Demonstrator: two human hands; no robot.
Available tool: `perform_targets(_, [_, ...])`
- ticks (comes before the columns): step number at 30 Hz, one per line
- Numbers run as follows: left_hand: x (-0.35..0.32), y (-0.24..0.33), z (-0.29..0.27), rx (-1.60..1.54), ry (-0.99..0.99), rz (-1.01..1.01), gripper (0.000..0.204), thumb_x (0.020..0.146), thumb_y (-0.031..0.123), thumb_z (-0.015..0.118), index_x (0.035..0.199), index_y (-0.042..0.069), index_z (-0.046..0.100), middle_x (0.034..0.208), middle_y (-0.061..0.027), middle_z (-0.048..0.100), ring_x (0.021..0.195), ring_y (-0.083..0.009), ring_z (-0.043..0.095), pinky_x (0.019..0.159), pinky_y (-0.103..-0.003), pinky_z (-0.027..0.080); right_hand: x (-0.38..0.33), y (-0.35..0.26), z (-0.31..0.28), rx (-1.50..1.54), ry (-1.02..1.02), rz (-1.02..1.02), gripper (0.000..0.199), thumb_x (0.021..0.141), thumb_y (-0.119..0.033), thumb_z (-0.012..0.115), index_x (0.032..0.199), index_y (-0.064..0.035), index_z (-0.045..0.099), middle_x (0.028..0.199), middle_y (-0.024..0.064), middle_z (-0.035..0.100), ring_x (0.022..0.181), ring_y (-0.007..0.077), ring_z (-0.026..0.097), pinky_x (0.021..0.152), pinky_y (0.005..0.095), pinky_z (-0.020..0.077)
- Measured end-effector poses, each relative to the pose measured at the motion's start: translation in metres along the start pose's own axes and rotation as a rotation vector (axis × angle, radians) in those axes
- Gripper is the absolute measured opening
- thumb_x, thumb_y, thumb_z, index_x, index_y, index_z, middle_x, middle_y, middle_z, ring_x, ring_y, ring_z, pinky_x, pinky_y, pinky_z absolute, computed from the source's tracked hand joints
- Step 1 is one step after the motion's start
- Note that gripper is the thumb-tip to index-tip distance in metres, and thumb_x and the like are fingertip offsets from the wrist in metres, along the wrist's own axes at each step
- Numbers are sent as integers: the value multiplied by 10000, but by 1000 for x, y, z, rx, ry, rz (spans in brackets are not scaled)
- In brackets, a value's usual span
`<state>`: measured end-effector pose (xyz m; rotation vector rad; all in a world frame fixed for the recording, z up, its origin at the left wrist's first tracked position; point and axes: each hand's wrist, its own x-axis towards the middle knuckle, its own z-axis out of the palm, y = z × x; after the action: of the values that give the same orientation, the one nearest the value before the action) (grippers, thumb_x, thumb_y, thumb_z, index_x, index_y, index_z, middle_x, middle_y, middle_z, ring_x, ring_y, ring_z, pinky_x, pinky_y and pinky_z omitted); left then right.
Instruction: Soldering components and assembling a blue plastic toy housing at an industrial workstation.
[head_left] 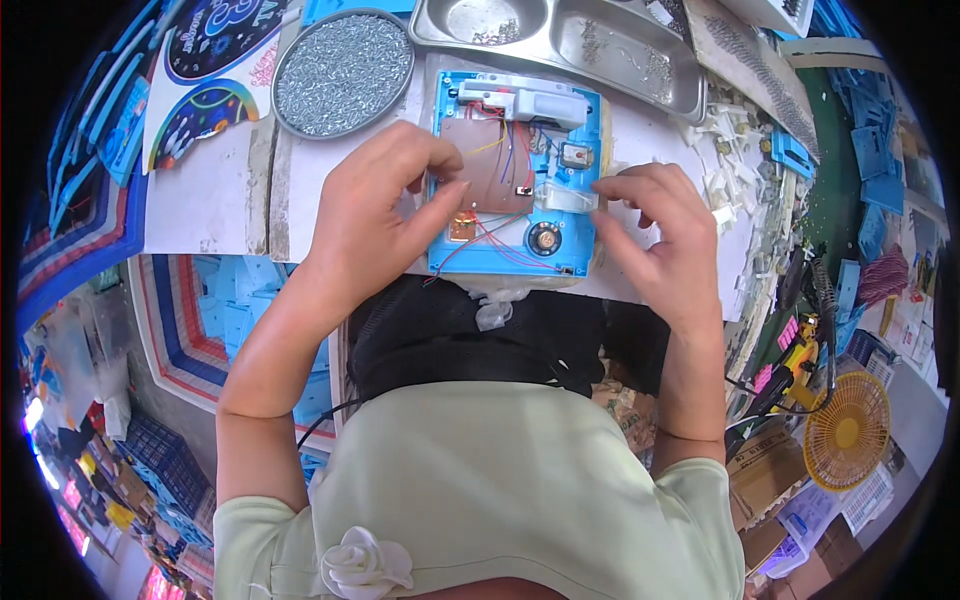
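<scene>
While a blue plastic housing (450, 260) lies open on the tabletop (205, 215) before the person, its inside facing up, both hands flank it; the left hand (385, 195) reaches over its left edge, thumb and forefinger curved toward each other by a brown board (485, 190), with nothing seen between them, so it looks loose and unloaded; the right hand (660, 225) is at the housing's right edge, fingers bent and thumb apart, the tips just beside a translucent strip (567, 198), though whether they grip it I cannot tell; thin coloured wires (510, 150) cross the board, a pale grey compartment (550, 108) sits along the housing's top edge, and a round speaker (545, 238) lies near its lower right corner; beyond the left hand stands a round dish (336, 134) full of small silvery pieces; behind the housing is a compartmented metal tray (551, 40); white plastic bits (725, 160) litter the right side
</scene>
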<state>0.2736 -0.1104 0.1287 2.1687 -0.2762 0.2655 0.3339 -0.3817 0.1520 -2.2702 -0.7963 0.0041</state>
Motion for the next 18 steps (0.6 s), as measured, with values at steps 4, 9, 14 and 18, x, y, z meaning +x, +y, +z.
perform_targets(4, [-10, 12, 0, -67, -53, -53, 132, 806, -53, 737, 899, 12, 668, 857, -71, 661, 717, -175, 580, 628, -283, 463, -1, 5, 13, -57, 41, -39, 134, 752, -56, 779, 873, -45, 722, 846, 69, 664, 815, 266, 609, 698, 379, 496])
perform_targets(9, [-12, 28, 6, -3, -68, 44, 153, 803, -45, 750, 934, 19, 705, 858, -98, 691, 716, -227, 634, 610, -325, 491, -3, 13, 19, 52, 64, -24, 117, 751, -51, 793, 832, -44, 708, 774, 61, 646, 730, 247, 593, 641, 359, 467])
perform_targets(14, [13, 30, 31, 82, -100, 181, 243, 802, 7, 777, 1037, 34, 722, 873, -122, 681, 729, -293, 651, 634, -375, 522, -7, 14, 10, 158, 91, 31, 96, 764, -28, 788, 823, -40, 713, 743, 58, 647, 665, 226, 575, 607, 336, 442])
perform_targets(18, [30, 29, 38, 192, -86, 195, 284, 823, 15, 762, 1101, 38, 709, 875, -107, 668, 704, -274, 635, 625, -361, 514, -25, 19, -1, 152, 115, 123, 96, 761, 4, 777, 831, -33, 722, 745, 48, 648, 658, 185, 572, 558, 306, 421])
